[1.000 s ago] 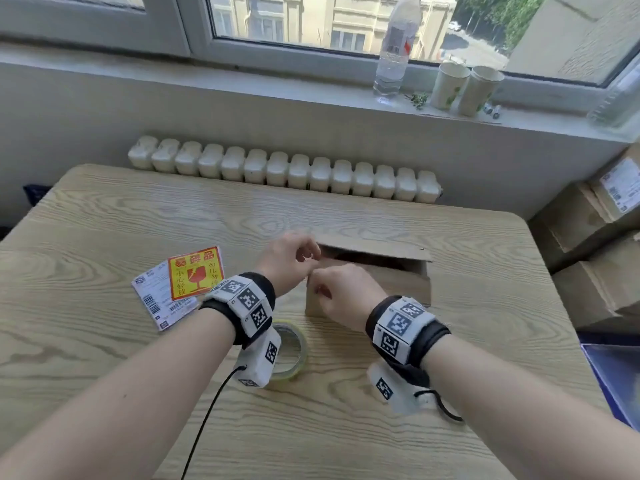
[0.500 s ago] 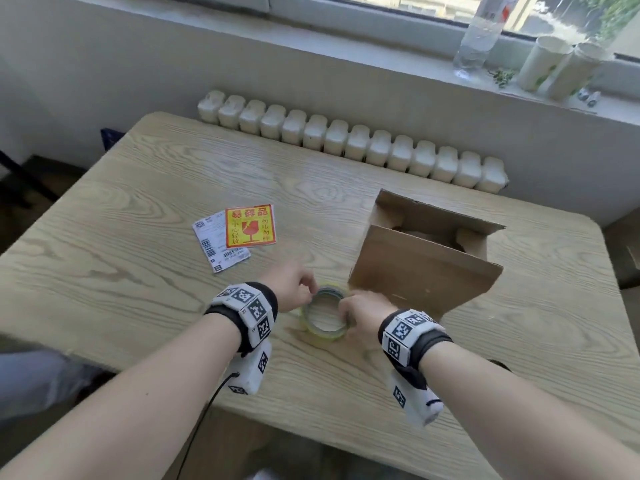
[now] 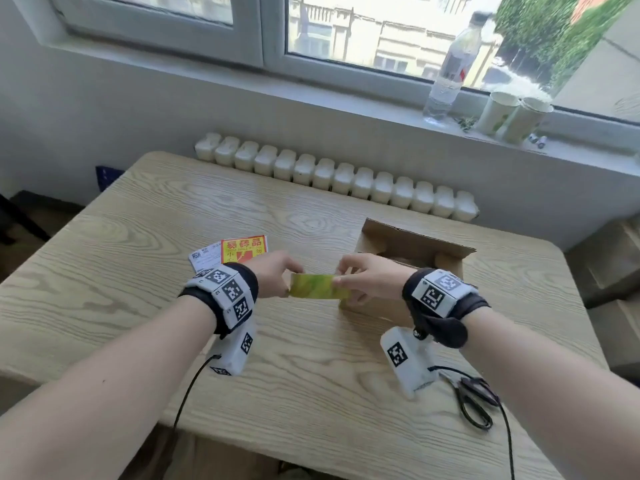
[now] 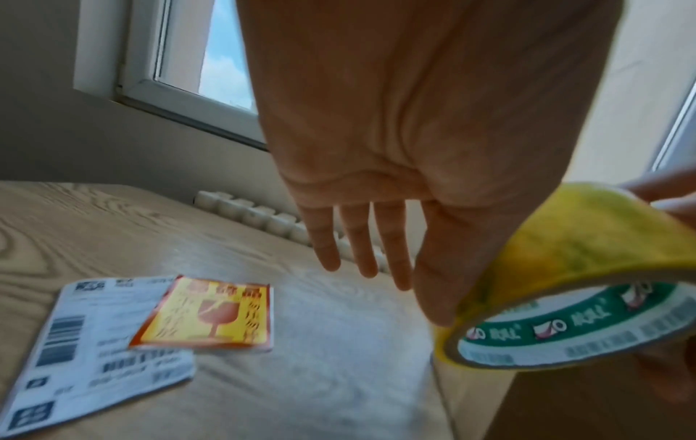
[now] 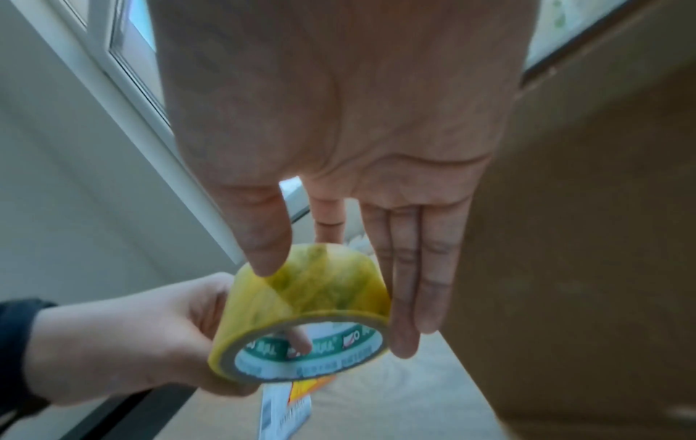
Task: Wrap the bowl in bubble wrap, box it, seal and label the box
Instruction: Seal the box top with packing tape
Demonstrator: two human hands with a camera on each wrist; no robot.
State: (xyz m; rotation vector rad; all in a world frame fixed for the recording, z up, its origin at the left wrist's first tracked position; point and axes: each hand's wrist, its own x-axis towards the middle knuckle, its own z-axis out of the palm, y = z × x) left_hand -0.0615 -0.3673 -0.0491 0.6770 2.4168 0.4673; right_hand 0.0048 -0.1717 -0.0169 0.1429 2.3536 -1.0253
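Both hands hold tape roll (image 3: 318,286), wrist view shows core print, head view scissors (image 3: 476,400)

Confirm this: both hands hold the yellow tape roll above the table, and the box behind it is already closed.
Not quite. Both the left hand and right hand hold the tape roll above the table, but the box is open, as the head view shows.

My forearms are bare. Each wrist wears a black band (image 3: 242,289) carrying white blocks printed with black square markers; a white camera unit (image 3: 410,363) hangs beneath, trailing a thin black cable (image 3: 188,389).
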